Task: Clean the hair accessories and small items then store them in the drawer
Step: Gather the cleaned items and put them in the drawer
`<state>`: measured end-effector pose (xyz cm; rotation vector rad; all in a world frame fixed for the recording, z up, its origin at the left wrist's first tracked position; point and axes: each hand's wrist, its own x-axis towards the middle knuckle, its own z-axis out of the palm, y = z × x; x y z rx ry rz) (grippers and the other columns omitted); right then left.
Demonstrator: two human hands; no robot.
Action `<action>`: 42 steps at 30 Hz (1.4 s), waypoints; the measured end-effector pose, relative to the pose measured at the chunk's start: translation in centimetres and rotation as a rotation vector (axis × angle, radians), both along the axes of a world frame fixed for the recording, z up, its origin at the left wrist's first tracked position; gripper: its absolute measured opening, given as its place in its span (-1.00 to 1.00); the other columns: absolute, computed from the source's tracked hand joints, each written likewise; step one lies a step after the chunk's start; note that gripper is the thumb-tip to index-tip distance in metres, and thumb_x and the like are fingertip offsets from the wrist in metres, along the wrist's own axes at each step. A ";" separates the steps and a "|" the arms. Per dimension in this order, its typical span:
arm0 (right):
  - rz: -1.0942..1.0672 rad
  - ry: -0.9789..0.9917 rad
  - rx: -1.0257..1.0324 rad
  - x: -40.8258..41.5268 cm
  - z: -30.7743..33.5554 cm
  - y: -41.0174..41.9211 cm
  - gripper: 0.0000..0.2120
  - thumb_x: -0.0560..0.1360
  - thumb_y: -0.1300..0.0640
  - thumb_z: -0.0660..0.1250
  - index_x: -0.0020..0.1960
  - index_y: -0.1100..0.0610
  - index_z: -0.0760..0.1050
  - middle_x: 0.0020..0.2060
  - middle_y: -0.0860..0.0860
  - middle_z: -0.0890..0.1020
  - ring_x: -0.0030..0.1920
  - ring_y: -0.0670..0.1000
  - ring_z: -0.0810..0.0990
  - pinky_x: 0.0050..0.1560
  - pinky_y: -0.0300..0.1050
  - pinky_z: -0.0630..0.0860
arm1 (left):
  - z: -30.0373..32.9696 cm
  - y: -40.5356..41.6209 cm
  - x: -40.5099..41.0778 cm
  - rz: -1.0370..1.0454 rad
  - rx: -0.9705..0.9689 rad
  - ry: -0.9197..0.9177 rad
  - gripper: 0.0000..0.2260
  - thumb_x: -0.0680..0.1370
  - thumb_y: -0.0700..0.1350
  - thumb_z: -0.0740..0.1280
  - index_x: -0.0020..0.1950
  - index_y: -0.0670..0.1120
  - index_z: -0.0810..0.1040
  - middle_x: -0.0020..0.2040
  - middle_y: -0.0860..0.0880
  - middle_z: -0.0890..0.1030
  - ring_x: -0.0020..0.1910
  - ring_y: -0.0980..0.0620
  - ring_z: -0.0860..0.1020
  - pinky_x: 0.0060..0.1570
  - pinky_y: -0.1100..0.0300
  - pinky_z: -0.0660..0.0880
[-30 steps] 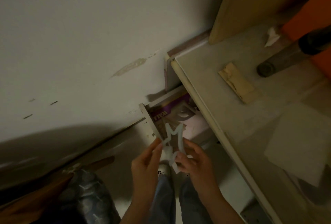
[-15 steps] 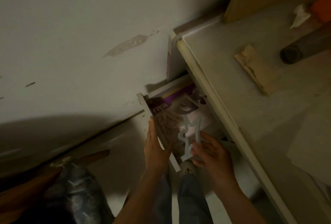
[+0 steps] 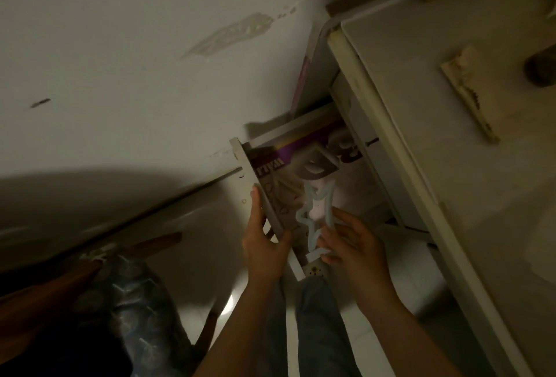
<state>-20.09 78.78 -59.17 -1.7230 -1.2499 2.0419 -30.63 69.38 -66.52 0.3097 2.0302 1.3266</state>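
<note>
A white drawer (image 3: 245, 166) stands pulled out from under the desk. My left hand (image 3: 263, 245) grips its front panel, fingers along the outside and thumb over the top edge. My right hand (image 3: 353, 244) holds a pale blue star-shaped hair clip (image 3: 316, 217) by its lower end, just above the open drawer. Inside the drawer lie a purple-printed box (image 3: 282, 160) and pale pink items (image 3: 355, 187).
The beige desk top (image 3: 436, 150) fills the right side, with a worn tan strip (image 3: 467, 89) and a dark cylinder end (image 3: 540, 71) on it. A white wall (image 3: 120, 60) is on the left. A wooden chair (image 3: 45, 295) with dark patterned cloth (image 3: 135, 301) stands lower left.
My left hand let go of the star clip and took hold of the drawer front. My right hand carried the clip forward over the open drawer.
</note>
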 end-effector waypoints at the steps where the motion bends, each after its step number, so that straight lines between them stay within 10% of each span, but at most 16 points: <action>1: 0.006 0.002 -0.004 -0.2 -0.1 0.1 -0.70 0.46 0.23 0.39 0.09 -0.10 0.51 0.04 0.01 0.64 0.03 0.00 0.65 -0.19 -0.21 0.57 | 0.1 -0.1 -0.1 -0.011 -0.001 -0.005 -0.12 0.42 -0.18 0.48 0.45 0.37 0.00 0.44 0.00 0.36 0.40 0.06 0.37 0.21 0.14 0.50; 5: 0.043 -0.008 0.002 -1.0 -1.1 1.2 -0.73 0.46 0.16 0.39 0.10 -0.09 0.49 0.00 0.01 0.65 -0.01 -0.01 0.66 -0.23 -0.23 0.57 | 0.3 -1.0 -1.1 -0.166 -0.130 0.110 -0.10 0.40 -0.08 0.50 0.50 0.23 -0.06 0.51 0.05 0.21 0.37 0.21 0.27 0.05 0.63 0.31; 11: 0.155 -0.113 0.029 -3.7 -5.3 3.5 -0.77 0.49 0.18 0.38 0.11 -0.05 0.52 0.07 0.09 0.62 -0.08 0.00 0.63 -0.25 -0.21 0.59 | -0.1 -1.9 -2.2 -0.367 -0.342 0.463 -0.11 0.36 0.41 0.28 0.49 0.28 -0.20 0.53 0.02 -0.20 0.53 -0.12 0.01 0.37 -0.16 -0.01; 42: 0.495 -0.178 0.443 -6.9 -6.1 3.9 -0.60 0.57 0.08 0.27 0.41 0.00 0.38 0.32 0.04 0.45 0.31 0.00 0.43 0.29 0.01 0.46 | 1.9 -2.5 -3.3 -0.590 -0.604 0.542 -0.23 0.40 0.42 0.07 0.46 0.23 -0.26 0.51 -0.06 -0.22 0.49 -0.07 -0.18 0.38 -0.11 -0.17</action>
